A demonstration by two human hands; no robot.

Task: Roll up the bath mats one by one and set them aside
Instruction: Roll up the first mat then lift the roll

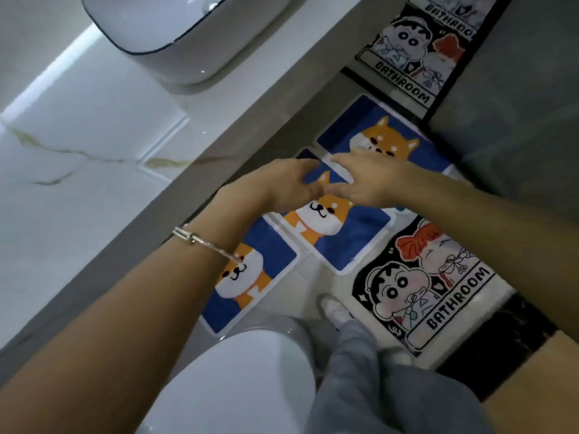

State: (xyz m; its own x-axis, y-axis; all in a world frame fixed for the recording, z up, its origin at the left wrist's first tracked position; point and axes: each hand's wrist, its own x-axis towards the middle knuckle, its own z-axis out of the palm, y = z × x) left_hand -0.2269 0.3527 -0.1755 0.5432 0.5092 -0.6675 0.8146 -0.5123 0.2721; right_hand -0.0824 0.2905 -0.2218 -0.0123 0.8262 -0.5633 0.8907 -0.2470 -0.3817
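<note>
Three blue bath mats with an orange dog lie flat on the tiled floor: a far one (341,120), a middle one (357,239) and a near one (272,255), overlapping at their edges. Two black cartoon "BATHROOM" mats lie flat too, one at the right (445,296) and one farther back (407,57). My left hand (291,186) and my right hand (363,180) are stretched out side by side over the far end of the middle blue mat. Their thumbs nearly touch. The fingers look relaxed and hold nothing that I can see.
A marble counter (78,158) with a white basin (156,29) runs along the left. A white rounded fixture (244,377) sits at the bottom, beside my grey trouser leg (360,371) and white shoe (335,308). A grey wall (517,126) and a brown box (532,386) stand at the right.
</note>
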